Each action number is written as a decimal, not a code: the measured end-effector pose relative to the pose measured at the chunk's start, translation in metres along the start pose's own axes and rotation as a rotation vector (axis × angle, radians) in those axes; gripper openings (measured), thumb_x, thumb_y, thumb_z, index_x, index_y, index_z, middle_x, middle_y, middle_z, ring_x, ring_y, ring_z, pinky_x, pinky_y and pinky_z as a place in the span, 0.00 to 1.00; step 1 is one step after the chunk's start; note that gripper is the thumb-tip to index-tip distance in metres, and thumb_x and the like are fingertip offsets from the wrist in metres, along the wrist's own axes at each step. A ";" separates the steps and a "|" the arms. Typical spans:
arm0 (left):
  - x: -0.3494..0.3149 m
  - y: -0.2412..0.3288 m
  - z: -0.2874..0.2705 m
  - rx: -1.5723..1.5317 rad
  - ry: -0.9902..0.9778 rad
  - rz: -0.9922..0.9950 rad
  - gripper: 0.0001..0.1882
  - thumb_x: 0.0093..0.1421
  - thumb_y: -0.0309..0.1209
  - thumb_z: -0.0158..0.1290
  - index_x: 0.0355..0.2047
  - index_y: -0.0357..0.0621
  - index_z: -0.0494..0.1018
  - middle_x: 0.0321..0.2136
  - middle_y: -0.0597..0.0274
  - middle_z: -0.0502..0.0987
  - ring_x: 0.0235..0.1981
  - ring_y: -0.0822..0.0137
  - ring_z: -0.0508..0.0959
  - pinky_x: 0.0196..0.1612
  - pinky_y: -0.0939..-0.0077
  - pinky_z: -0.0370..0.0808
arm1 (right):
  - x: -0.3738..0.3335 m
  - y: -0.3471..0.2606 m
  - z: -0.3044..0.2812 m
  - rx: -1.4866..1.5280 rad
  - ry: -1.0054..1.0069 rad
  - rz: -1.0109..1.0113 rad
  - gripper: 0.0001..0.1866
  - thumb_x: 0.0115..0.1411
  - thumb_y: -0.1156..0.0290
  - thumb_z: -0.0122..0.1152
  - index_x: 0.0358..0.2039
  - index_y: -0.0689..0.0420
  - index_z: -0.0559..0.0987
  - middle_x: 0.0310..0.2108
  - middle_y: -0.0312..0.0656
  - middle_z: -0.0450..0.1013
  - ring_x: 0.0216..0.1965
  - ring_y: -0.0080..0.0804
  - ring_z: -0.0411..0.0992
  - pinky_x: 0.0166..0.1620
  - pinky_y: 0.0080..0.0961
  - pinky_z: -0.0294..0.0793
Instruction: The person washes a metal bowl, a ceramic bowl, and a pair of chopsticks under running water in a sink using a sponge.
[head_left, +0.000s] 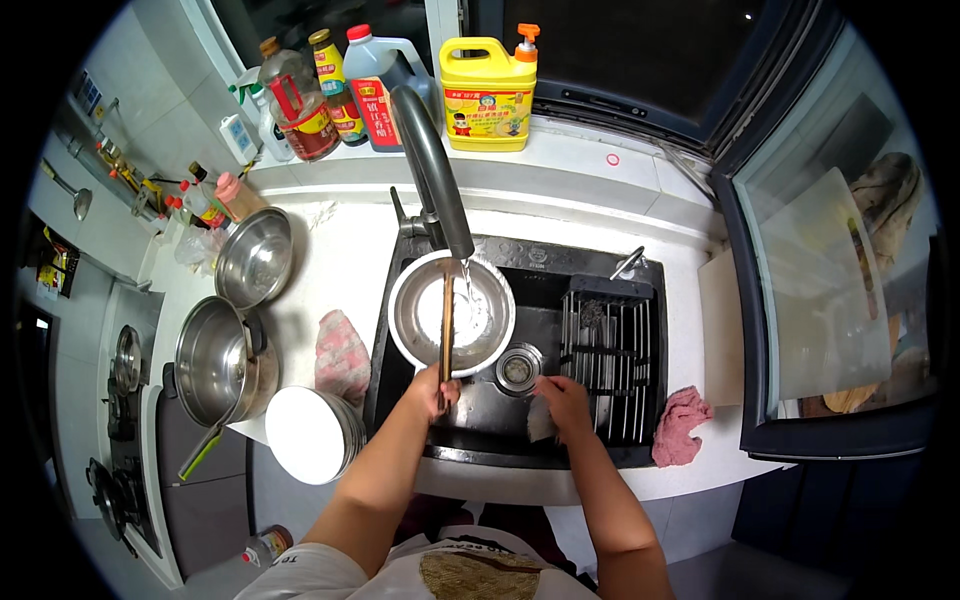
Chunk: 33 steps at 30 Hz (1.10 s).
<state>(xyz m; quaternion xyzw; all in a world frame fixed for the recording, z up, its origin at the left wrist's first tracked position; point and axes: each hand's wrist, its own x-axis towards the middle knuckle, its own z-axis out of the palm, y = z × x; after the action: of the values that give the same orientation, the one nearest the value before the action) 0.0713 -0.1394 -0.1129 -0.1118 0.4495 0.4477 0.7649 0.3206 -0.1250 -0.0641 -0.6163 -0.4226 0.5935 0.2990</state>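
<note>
My left hand (436,391) is closed around the lower end of a bundle of brown chopsticks (447,315). The chopsticks point away from me, across a round metal bowl (405,315) in the black sink (470,440). From the dark faucet (437,175), a stream of water runs down into that bowl, beside the chopsticks. My right hand (566,406) is closed on a limp greyish cloth (541,420), which hangs below the fingers over the sink's near part. Between the hands and a little farther off lies the round drain strainer (519,369).
A black dish rack (612,350) fills the sink's right side. Left of the sink stand white plates (312,435), a pink-white cloth (342,355), a steel pot (215,365) and a steel basin (255,258). A pink rag (682,427) lies right, near an open window (840,438). Bottles line the sill.
</note>
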 end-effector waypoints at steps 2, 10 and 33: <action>0.003 0.005 0.024 -0.024 -0.038 -0.022 0.10 0.64 0.34 0.34 0.26 0.50 0.61 0.09 0.71 0.57 0.08 0.80 0.57 0.08 0.87 0.52 | 0.003 0.002 -0.003 -0.007 -0.019 0.036 0.12 0.53 0.63 0.59 0.26 0.61 0.78 0.21 0.34 0.73 0.19 0.16 0.61 0.22 0.17 0.59; -0.002 -0.030 0.011 0.066 -0.144 -0.364 0.13 0.65 0.38 0.32 0.25 0.54 0.61 0.08 0.74 0.57 0.07 0.81 0.58 0.08 0.88 0.53 | 0.004 0.010 -0.020 0.082 0.019 0.084 0.13 0.54 0.64 0.59 0.32 0.62 0.77 0.26 0.37 0.74 0.22 0.20 0.66 0.26 0.18 0.64; -0.037 -0.029 0.030 0.736 0.612 0.558 0.24 0.60 0.27 0.43 0.57 0.45 0.56 0.35 0.56 0.74 0.19 0.70 0.71 0.13 0.78 0.67 | 0.026 -0.010 0.016 -0.196 -0.216 -0.076 0.12 0.54 0.64 0.59 0.26 0.61 0.78 0.20 0.32 0.71 0.20 0.16 0.62 0.23 0.17 0.59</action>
<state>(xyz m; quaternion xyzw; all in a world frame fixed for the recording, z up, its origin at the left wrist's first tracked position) 0.1047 -0.1600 -0.0733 0.1611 0.7906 0.3939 0.4402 0.3019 -0.0999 -0.0697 -0.5586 -0.5312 0.6005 0.2127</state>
